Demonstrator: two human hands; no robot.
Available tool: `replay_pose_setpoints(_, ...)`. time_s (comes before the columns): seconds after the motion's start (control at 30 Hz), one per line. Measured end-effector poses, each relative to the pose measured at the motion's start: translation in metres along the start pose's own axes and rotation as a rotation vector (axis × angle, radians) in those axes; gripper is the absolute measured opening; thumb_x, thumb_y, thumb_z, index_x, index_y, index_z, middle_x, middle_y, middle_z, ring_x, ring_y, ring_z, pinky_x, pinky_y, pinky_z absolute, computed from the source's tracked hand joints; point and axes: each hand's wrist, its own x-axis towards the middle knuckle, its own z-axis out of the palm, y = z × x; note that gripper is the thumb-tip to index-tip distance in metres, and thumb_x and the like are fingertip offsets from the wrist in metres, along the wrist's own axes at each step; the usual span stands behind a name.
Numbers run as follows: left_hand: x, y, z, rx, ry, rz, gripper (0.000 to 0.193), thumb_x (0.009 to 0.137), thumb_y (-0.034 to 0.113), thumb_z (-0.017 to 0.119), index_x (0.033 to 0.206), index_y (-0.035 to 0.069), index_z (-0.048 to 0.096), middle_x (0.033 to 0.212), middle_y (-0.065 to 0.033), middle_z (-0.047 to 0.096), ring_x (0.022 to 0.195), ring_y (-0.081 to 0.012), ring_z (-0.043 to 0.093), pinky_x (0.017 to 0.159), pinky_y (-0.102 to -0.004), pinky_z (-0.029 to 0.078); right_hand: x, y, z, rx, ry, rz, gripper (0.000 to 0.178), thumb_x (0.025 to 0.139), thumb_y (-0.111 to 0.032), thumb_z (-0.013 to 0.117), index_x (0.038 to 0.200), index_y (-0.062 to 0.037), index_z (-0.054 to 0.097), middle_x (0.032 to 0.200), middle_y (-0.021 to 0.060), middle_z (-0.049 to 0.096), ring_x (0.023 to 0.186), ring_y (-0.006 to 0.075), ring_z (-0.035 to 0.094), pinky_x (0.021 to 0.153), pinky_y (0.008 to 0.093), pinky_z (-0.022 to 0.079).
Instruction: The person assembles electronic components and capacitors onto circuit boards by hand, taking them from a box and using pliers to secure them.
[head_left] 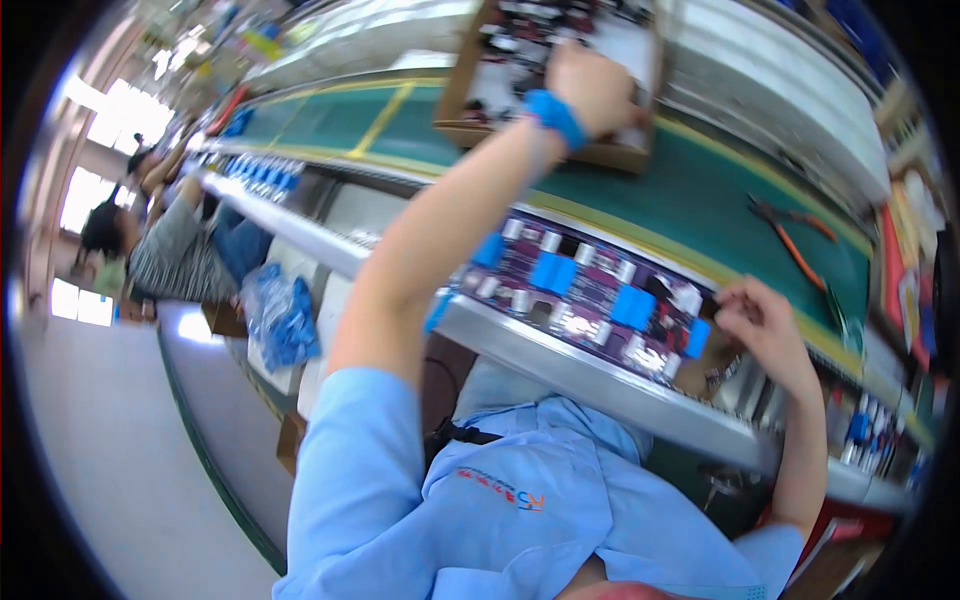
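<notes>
My left hand (595,88), with a blue band (557,118) at its wrist, reaches into a cardboard box (455,95) of small dark and reddish parts (520,40). Its fingers are blurred and turned away, so their grip does not show. Nearer to me, a long purple circuit board panel (590,300) with white connectors and blue tape patches (632,307) lies along a metal rail (560,345). At the panel's right end is my right hand (762,325), fingers curled and thumb close to them. Whatever they hold, if anything, cannot be made out.
Orange-handled pliers (795,240) lie on the green bench mat (690,190) at the right. More boards (870,430) sit farther along the rail at right. Blue plastic bags (280,315) lie to the left, and another person (185,250) sits beyond them.
</notes>
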Motion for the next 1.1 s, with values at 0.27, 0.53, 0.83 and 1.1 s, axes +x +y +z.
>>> replay_pose_setpoints(0.27, 0.031, -0.027, 0.015, -0.806, 0.38, -0.254, 0.036, 0.078, 0.031, 0.059, 0.061, 0.0, 0.069, 0.071, -0.0204, 0.068, 0.066, -0.0328, 0.066, 0.078, -0.0436, 0.045, -0.005, 0.001, -0.002, -0.005, 0.079, 0.009, 0.016, 0.086, 0.0, 0.061, 0.102, 0.0012, 0.059, 0.079, 0.0011, 0.057, 0.068, 0.0067, 0.055, 0.064, 0.0209, 0.046)
replay_pose_setpoints(0.53, -0.015, -0.051, -0.041, -1.922, 0.148, -0.016, 0.019, 0.085, 0.016, 0.064, 0.082, -0.003, 0.067, 0.071, -0.0104, 0.069, 0.066, -0.018, 0.069, 0.054, -0.027, 0.047, 0.002, 0.01, -0.019, -0.007, 0.345, -0.206, 0.022, 0.093, -0.007, 0.058, 0.114, -0.0018, 0.057, 0.092, 0.0015, 0.061, 0.067, 0.0058, 0.055, 0.06, 0.0184, 0.042)
replay_pose_setpoints(0.83, -0.112, 0.054, -0.055, -0.857, 0.34, 0.354, 0.018, 0.063, 0.022, 0.065, 0.068, 0.006, 0.071, 0.068, -0.018, 0.066, 0.068, -0.036, 0.067, 0.061, -0.0427, 0.054, 0.013, -0.058, 0.011, -0.584, 0.288, -0.672, 0.039, 0.096, -0.006, 0.051, 0.134, -0.0016, 0.049, 0.121, 0.0106, 0.055, 0.093, 0.0149, 0.055, 0.076, 0.0218, 0.042)
replay_pose_setpoints(1.1, -0.134, 0.052, -0.057, -0.736, 0.392, 0.447, 0.019, 0.06, 0.026, 0.069, 0.067, 0.008, 0.07, 0.066, -0.0102, 0.067, 0.065, -0.03, 0.066, 0.052, -0.0399, 0.048, 0.014, -0.05, -0.013, -0.643, 0.156, -0.398, 0.034, 0.088, 0.007, 0.058, 0.12, -0.0026, 0.055, 0.114, 0.01, 0.057, 0.107, 0.0158, 0.056, 0.081, 0.0265, 0.047)
